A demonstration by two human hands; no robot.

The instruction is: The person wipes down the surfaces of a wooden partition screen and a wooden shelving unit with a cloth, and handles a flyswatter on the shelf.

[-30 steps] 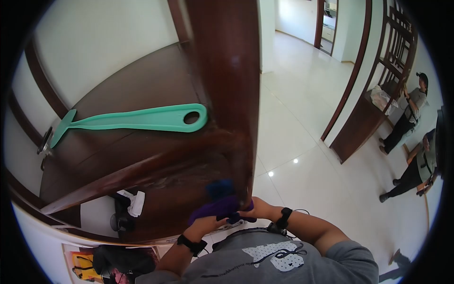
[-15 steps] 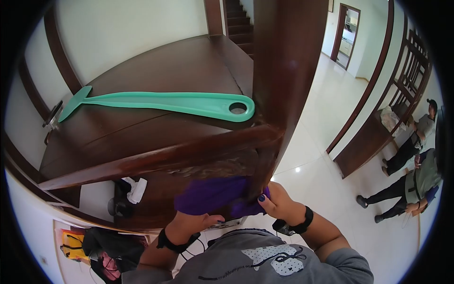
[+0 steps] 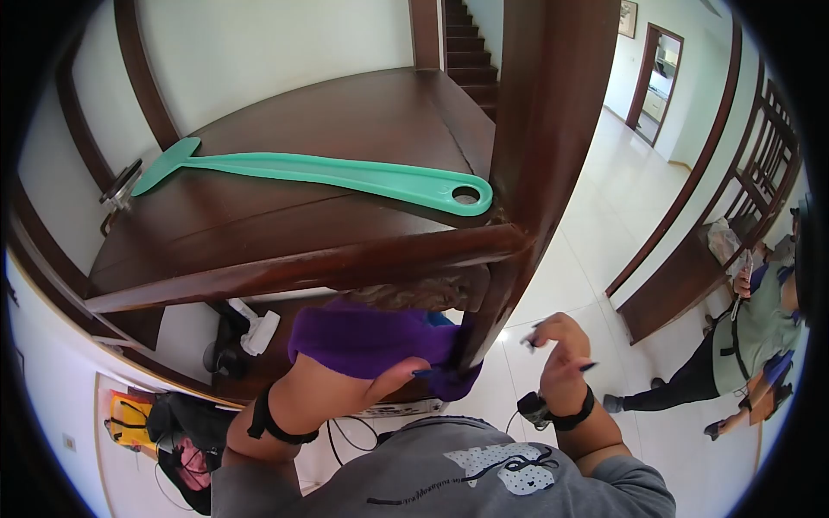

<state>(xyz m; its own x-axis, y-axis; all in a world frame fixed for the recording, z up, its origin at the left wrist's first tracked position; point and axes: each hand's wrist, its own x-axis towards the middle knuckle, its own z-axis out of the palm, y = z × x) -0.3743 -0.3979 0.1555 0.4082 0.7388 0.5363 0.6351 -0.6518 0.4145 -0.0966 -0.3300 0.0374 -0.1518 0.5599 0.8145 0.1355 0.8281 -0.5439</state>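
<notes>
A purple cloth hangs against the carved lower rail of a dark wooden corner shelf, its right end beside the upright post. My left hand is at the cloth, thumb showing below it and the other fingers hidden behind it. To the right of the post, my right hand is in the air, fingers bent and apart, holding nothing. On the shelf top above lies a long green plastic tool with a flat, wide head at the left and a holed handle end at the right.
A white and black object sits on the lower shelf. Bags lie at lower left. The thick wooden post rises right of the shelf. Two people are at far right, near a wooden lattice partition.
My right hand has let go of the cloth and moved right, away from the post. My left hand has moved with the cloth. The view has shifted slightly, and the people at right have moved.
</notes>
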